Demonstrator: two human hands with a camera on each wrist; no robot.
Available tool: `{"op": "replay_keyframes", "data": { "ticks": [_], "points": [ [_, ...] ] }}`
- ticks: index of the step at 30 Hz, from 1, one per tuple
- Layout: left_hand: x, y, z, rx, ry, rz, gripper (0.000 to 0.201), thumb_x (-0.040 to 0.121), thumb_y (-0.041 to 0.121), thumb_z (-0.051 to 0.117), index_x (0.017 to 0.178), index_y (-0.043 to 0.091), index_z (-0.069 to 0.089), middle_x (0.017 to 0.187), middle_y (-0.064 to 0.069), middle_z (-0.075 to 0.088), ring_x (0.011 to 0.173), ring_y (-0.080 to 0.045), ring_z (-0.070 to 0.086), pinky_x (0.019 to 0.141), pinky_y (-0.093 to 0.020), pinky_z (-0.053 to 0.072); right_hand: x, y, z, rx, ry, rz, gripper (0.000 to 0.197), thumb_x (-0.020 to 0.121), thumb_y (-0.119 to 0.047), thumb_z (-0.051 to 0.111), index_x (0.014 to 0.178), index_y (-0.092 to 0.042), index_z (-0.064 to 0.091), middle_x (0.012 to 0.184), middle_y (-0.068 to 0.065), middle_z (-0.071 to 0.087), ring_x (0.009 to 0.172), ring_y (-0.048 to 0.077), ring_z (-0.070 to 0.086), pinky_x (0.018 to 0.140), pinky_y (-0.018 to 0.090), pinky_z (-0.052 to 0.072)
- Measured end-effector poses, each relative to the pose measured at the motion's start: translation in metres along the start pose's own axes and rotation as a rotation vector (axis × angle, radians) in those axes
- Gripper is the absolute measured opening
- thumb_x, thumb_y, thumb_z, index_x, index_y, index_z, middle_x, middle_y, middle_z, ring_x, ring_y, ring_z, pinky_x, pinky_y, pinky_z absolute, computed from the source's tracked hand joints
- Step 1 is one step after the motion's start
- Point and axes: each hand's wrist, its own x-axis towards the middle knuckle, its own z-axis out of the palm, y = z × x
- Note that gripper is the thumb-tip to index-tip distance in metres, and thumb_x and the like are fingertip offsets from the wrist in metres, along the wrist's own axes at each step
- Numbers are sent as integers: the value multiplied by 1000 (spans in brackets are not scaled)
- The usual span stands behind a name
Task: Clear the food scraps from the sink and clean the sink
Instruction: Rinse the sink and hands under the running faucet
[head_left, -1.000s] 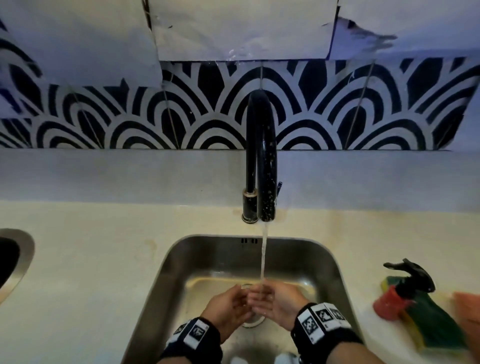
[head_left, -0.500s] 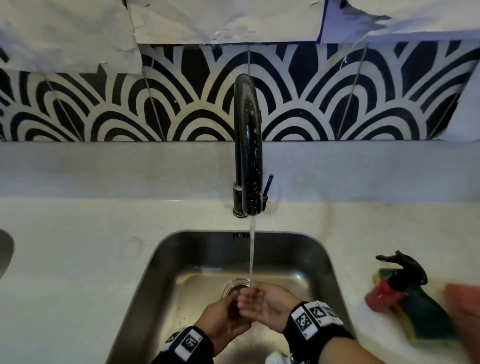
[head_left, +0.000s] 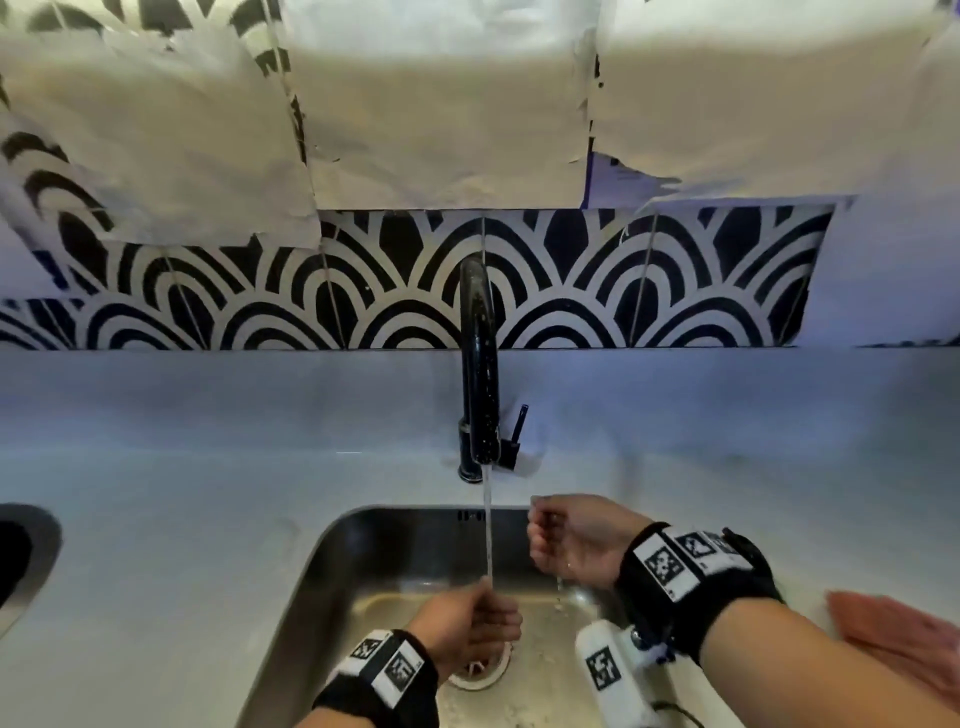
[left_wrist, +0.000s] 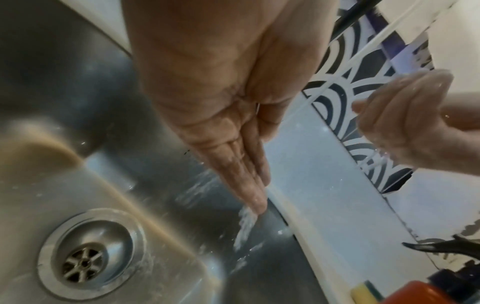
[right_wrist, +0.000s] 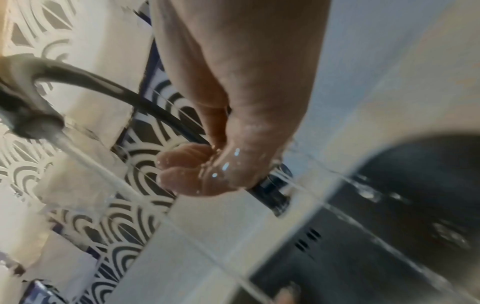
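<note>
1. Sink (head_left: 332, 561) of brushed steel sits low in the middle of our head view, sunk into the pale counter (head_left: 171, 530); its round drain (left_wrist: 85, 261) lies on the basin floor, wet, and we see no scraps around it.
2. Water (head_left: 487, 525) falls in a thin stream from the black faucet (head_left: 479, 364) behind the basin; the stream lands on our left hand (head_left: 467, 623).
3. Our left hand is inside the basin just above the drain; its fingers (left_wrist: 246, 174) are straight and pressed together, pointing down, holding nothing — water runs off the tips.
4. Our right hand (head_left: 576, 540) is lifted over the back right corner of the sink, apart from the stream and from the other hand; its wet fingers (right_wrist: 182, 164) are curled into the palm, and we see nothing held in them.
5. Further out — a black-and-white arch-patterned tile wall (head_left: 623, 280) behind the faucet; an orange bottle with a black trigger (left_wrist: 420, 288) on the counter to the right; a pink cloth (head_left: 893, 634) at the right edge.
</note>
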Motion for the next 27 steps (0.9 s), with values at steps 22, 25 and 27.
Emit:
{"op": "replay_keyframes", "data": {
  "ticks": [22, 25, 27],
  "points": [
    [-48, 26, -2, -43, -108, 35, 37, 96, 25, 51, 77, -4, 63, 74, -20, 60, 56, -27, 61, 47, -28, 48, -111, -179, 137, -949, 26, -578, 42, 104, -31, 28, 76, -11, 52, 73, 1, 53, 62, 8, 47, 58, 15, 37],
    [-48, 28, -6, -42, -94, 42, 32, 96, 18, 50, 87, -11, 59, 81, -25, 61, 61, -31, 64, 52, -34, 53, -108, -179, 143, -1101, 73, -664, 35, 102, -27, 40, 76, -11, 59, 73, 1, 58, 61, 8, 52, 57, 14, 41],
    [-46, 27, -8, -14, -69, 45, 35, 97, 21, 49, 91, -11, 61, 83, -25, 64, 64, -31, 65, 57, -34, 54, -106, -176, 142, -1237, 169, -795, 22, 95, -24, 54, 84, -11, 67, 76, -1, 64, 66, 8, 58, 62, 16, 47]
  ]
}}
